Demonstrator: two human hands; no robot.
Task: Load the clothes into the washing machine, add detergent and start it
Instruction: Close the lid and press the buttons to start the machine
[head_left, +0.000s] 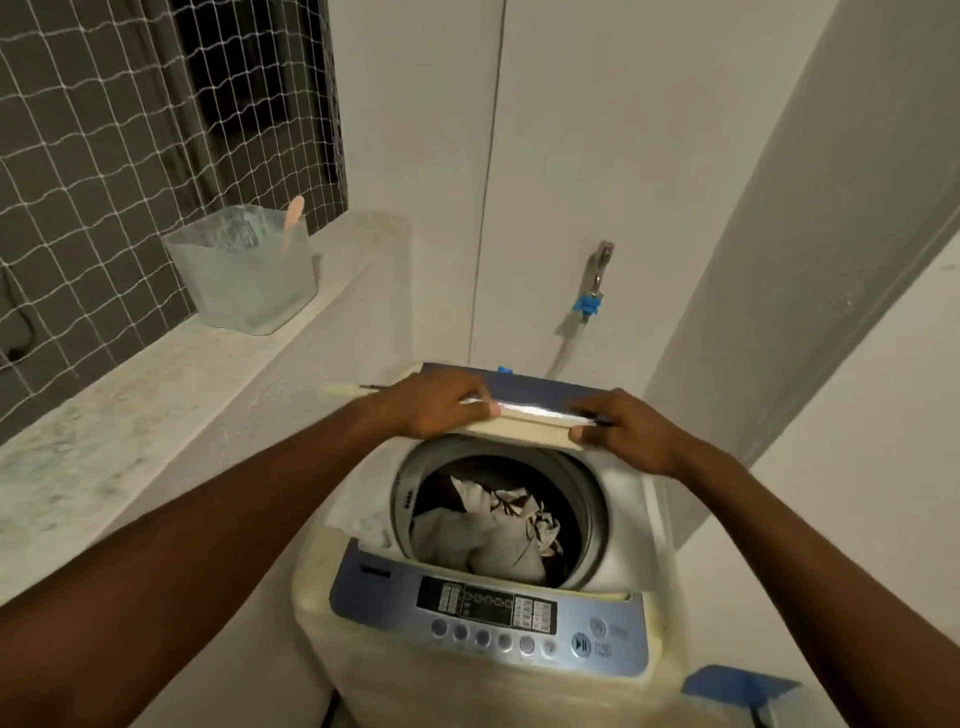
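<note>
Clothes (493, 525) inside washing machine (395, 675) drum.

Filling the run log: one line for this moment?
both hands grip lid | drum open | clothes inside

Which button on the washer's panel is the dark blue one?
The play-pause button at the panel's right end, below the paler power button. The row of round buttons to its left is grey.

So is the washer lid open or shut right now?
Open. The lid is folded back at the rear, gripped by both hands, and the drum is exposed with clothes inside.
</note>
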